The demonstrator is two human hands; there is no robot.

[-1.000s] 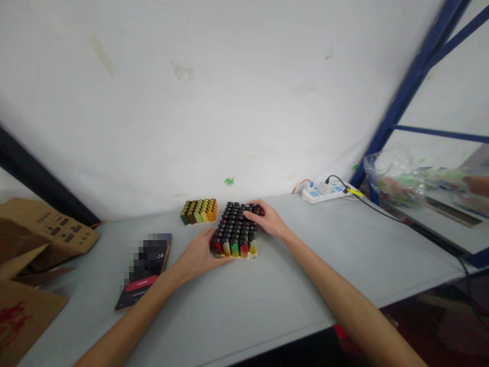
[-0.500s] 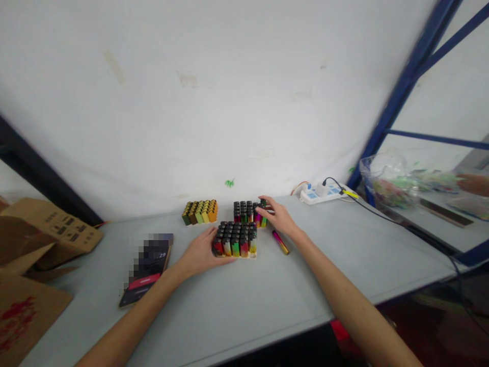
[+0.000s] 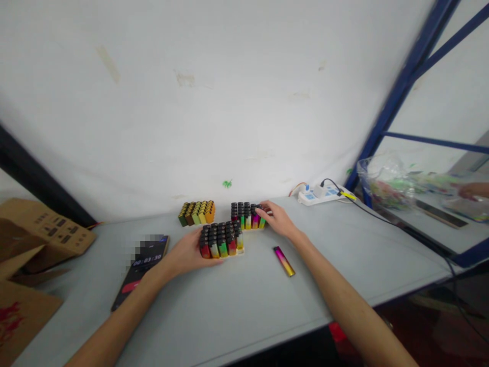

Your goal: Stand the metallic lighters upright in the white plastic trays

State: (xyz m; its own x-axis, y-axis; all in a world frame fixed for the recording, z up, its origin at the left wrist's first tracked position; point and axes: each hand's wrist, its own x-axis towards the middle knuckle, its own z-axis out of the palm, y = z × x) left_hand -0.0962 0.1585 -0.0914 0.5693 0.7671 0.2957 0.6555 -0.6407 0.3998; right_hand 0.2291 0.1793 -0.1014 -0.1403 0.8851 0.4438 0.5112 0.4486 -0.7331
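My left hand (image 3: 188,251) is wrapped round the left side of the front tray of lighters (image 3: 221,243), its thumb along the near edge. Black-topped lighters in red, silver, green and gold stand upright there in rows, with a gap at the tray's right front corner. Behind it is the rear tray of lighters (image 3: 244,216), similarly filled. The fingers of my right hand (image 3: 277,218) are closed on the top of a lighter (image 3: 262,223) at that tray's right end. A loose pink-and-gold lighter (image 3: 284,261) lies on the table by my right forearm.
A block of yellow, green and brown lighters (image 3: 197,213) stands at the back left. A phone (image 3: 128,278) lies beside my left forearm, near open cardboard boxes (image 3: 46,227). A power strip (image 3: 319,194) sits by the wall. Another person's hand (image 3: 473,190) shows beyond the blue frame.
My left hand has shifted the front tray to the left, away from the rear tray. My right hand's fingers have come down slightly on the rear tray's right end.
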